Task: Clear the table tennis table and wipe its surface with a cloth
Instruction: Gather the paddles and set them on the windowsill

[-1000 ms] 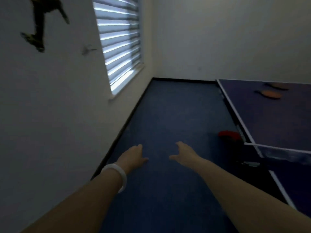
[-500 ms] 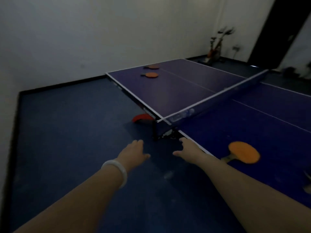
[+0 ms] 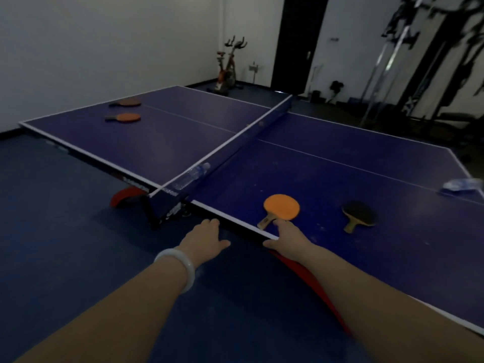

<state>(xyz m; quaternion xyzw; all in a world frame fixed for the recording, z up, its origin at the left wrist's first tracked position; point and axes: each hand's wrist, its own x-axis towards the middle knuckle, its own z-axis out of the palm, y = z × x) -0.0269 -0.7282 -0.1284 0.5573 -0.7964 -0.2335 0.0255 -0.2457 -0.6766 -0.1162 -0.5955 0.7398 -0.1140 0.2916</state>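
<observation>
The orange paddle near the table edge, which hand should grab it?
Probably the right hand: its fingers reach over the table edge beside the orange paddle, close to its handle. The left hand hangs over the floor, farther away.

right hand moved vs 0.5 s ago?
Yes. The right hand went from beside the table edge forward over it, toward the orange paddle.

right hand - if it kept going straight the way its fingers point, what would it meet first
The right hand reaches over the table's near edge, fingers pointing at the orange paddle. It would most likely meet that paddle's wooden handle first; the fingertips look just short of it, though depth is hard to judge.
</observation>
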